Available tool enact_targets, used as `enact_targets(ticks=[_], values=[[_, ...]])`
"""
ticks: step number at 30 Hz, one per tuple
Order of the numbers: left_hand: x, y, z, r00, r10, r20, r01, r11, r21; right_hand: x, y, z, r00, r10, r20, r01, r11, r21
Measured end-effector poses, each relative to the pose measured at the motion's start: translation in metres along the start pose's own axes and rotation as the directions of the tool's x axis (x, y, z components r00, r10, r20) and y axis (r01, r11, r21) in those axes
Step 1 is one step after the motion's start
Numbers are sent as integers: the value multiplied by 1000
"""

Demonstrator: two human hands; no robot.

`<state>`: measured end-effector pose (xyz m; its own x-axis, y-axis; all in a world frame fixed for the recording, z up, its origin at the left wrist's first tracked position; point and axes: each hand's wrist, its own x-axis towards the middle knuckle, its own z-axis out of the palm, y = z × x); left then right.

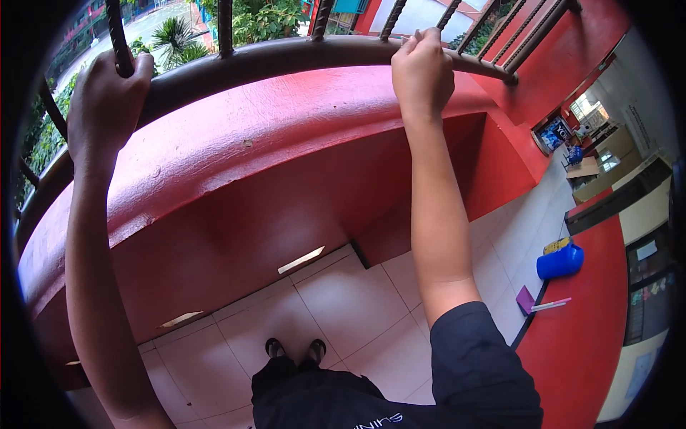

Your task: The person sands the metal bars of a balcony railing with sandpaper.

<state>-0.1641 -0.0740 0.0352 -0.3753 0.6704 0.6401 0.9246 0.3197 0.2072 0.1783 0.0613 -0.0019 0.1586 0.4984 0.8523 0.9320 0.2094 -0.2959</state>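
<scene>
My left hand (108, 107) is closed around an upright twisted bar (118, 32) of the brown metal railing (271, 61), at the upper left. At the upper right, my right hand (424, 71) is closed and rests at the railing's thick lower rail, between two upright bars. A small pale edge shows by its fingertips; what it belongs to cannot be made out. Below the rail runs a glossy red ledge (250, 118), with both forearms reaching over it.
Tiled floor (343, 307) lies below, with my feet (294, 349) near the red wall. On the right are a blue container (560, 262), a purple dustpan (527, 300) and a wooden desk (584, 167). Plants (264, 20) grow beyond the railing. Far right, a person (582, 131) is partly visible.
</scene>
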Motion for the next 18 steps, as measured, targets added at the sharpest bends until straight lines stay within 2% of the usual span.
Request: enact_targets(ticks=[2, 3, 4, 5, 6, 8, 9, 10, 12, 13, 16, 17, 18], values=[[-2, -2, 2, 999, 18, -48, -19, 999, -38, 9, 9, -1, 993, 119, -26, -118, 993, 16], [-3, -4, 5, 999, 15, -45, -17, 999, -38, 5, 3, 1, 994, 105, -24, -105, 995, 6], [-1, -6, 9, 996, 40, -85, -45, 998, -50, -4, -4, 6, 999, -12, -39, 16, 995, 99], [-1, -4, 10, 990, 65, -123, -73, 996, -60, -11, -11, 2, 999, -21, -24, 23, 996, 82], [-1, -3, 7, 991, 65, -120, -72, 996, -60, -15, -15, -1, 999, -33, -8, 33, 997, 66], [-1, 1, -1, 999, -28, 24, 28, 999, -16, 0, 9, 2, 992, 112, -51, -109, 992, 61], [-2, -1, 0, 999, -32, 23, 33, 999, -18, 4, 15, 4, 986, 158, -50, -150, 979, 141], [0, -3, 2, 1000, -17, 19, 18, 1000, -8, -2, 17, 11, 986, 158, -53, -149, 979, 142], [2, -3, 2, 1000, -2, 12, 2, 1000, 5, -22, -20, -2, 1000, -1, -4, 1, 991, 137], [1, -2, 1, 1000, -5, 4, 5, 1000, -3, -22, -21, -2, 1000, 13, -1, -13, 995, 100], [-1, -1, 0, 1000, -24, 20, 25, 1000, -17, -3, 13, 10, 981, 190, -38, -182, 971, 152], [0, 0, -1, 999, -38, 36, 39, 999, -25, -7, -5, -1, 979, 204, 30, -206, 971, 123], [2, 1, -1, 999, -35, 32, 36, 999, -27, -18, -21, -2, 994, 106, 16, -107, 977, 183]])
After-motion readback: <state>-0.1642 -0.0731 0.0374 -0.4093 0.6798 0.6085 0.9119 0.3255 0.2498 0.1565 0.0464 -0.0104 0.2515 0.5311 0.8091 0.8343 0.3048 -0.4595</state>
